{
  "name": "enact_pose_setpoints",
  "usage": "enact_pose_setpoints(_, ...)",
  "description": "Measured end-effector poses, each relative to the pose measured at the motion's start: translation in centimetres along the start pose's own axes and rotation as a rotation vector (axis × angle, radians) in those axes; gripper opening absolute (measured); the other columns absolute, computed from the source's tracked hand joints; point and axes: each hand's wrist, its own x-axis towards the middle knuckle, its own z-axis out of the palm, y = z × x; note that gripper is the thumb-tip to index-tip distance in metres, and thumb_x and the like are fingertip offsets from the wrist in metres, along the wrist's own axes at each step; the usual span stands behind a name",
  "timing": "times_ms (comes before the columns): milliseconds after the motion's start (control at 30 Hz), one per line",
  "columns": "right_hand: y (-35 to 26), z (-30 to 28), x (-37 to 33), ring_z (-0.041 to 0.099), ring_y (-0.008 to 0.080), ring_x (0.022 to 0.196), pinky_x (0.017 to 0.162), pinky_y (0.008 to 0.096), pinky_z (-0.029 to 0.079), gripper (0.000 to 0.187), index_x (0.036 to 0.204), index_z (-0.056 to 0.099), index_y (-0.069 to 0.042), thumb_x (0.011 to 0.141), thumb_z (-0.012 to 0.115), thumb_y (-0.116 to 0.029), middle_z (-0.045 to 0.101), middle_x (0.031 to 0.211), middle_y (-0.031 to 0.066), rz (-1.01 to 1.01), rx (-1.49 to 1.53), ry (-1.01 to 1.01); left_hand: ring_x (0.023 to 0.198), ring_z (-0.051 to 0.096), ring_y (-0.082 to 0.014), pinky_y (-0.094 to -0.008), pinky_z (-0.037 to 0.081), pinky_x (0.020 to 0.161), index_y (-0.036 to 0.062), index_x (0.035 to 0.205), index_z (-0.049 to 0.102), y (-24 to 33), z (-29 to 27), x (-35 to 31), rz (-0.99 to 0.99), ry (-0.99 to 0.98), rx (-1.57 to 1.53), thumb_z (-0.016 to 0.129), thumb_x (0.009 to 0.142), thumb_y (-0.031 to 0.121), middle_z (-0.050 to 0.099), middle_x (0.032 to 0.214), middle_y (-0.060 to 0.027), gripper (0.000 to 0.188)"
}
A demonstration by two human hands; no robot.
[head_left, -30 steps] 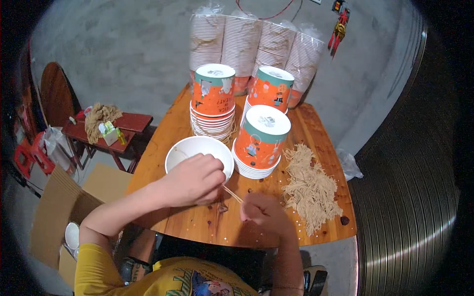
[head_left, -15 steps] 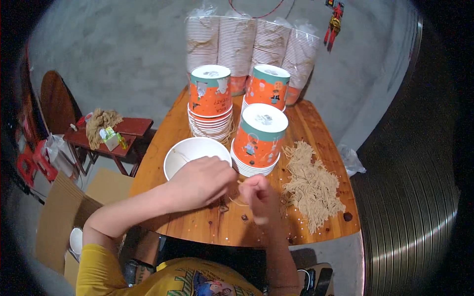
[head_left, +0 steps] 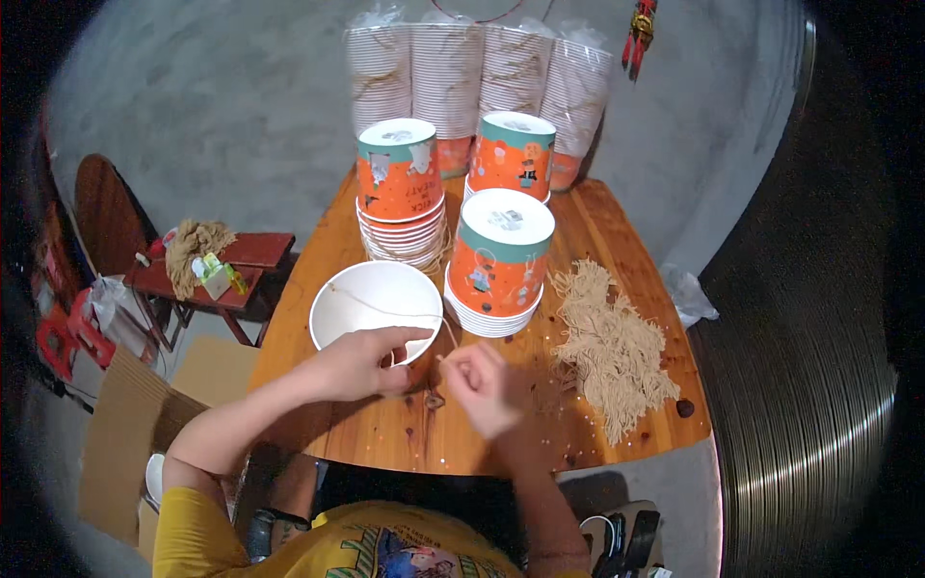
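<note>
A white-lined paper tub (head_left: 352, 303) sits mouth-up near the middle of the table. My left hand (head_left: 358, 366) is at its near rim, index finger stretched over the mouth and thumb apart below it. A thin tan string (head_left: 390, 310) starts from the tub's inner wall, crosses the mouth and passes over the right rim. Just right of the tub, my right hand (head_left: 482, 385) is closed in a pinch on the string's other end. Beyond it stands a stack of upside-down orange and green tubs (head_left: 499, 275).
On the wooden table (head_left: 376, 443) lies a heap of tan strings (head_left: 617, 356) at the right. Two more tub stacks, one at left (head_left: 400, 183), stand behind. Tall bagged stacks (head_left: 448, 77) rise at the back. A red bench (head_left: 252, 250) and cardboard box (head_left: 130, 424) are left.
My hands have moved apart. The left uncurled and shifted left to the tub's near rim; the right moved slightly left and down with the string. The string now spans the tub's mouth.
</note>
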Motion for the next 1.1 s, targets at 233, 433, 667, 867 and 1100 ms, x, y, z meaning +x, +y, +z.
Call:
enact_pose_setpoints(233,0.1,2.1,-0.3,0.046,0.0064,0.06,0.054,0.0228,0.04,0.008,0.082,0.056,-0.002,0.081,0.064,-0.004,0.052,0.073,0.0027,0.01,0.104,0.055,0.076,0.059,-0.0197,-0.0324,0.048,0.072,0.0145,0.137,0.043,-0.2,-0.5,-0.1,-0.012,-0.064,0.02,0.061,0.082,0.019,0.06,0.082,-0.009,0.058)
enact_pose_setpoints(433,0.0,2.5,-0.2,0.046,0.0078,0.06,0.053,0.0235,0.04,0.008,0.082,0.056,-0.002,0.079,0.064,-0.003,0.052,0.072,0.0032,0.017,0.105,0.108,0.077,0.058,-0.0184,-0.0315,0.047,0.073,0.0151,0.138,0.042,-0.5,-0.4,-0.1,-0.026,-0.087,0.009,0.062,0.081,0.019,0.059,0.084,-0.0076,0.061)
enact_pose_setpoints(667,0.0,2.6,-0.2,0.047,0.0087,0.06,0.054,0.0241,0.039,0.008,0.082,0.057,-0.002,0.079,0.064,-0.002,0.052,0.072,0.0035,0.007,0.102,0.118,0.078,0.059,-0.0187,-0.0317,0.048,0.074,0.0155,0.138,0.042,-0.8,-0.4,-0.1,-0.019,-0.083,0.012,0.063,0.078,0.017,0.059,0.084,-0.0075,0.063)
enact_pose_setpoints(867,-0.1,2.8,0.1,0.057,0.0218,0.065,0.058,0.0321,0.046,0.01,0.084,0.056,-0.003,0.078,0.065,-0.003,0.056,0.078,0.0096,0.027,0.039,0.08,0.081,0.059,-0.0189,-0.0313,0.047,0.076,0.0146,0.137,0.042,-0.3,-0.7,-0.3,-0.035,-0.095,0.001,0.061,0.08,0.017,0.059,0.086,-0.0078,0.06)
enact_pose_setpoints(1100,-0.2,2.9,0.3,0.048,0.0116,0.058,0.053,0.0264,0.04,0.007,0.084,0.058,-0.002,0.08,0.064,-0.006,0.054,0.071,0.0053,-0.014,0.04,0.104,0.086,0.059,-0.0173,-0.0303,0.047,0.079,0.0054,0.129,0.049,-1.9,-1.0,1.1,0.047,-0.154,-0.249,0.049,0.096,0.023,0.063,0.094,-0.0101,0.037)
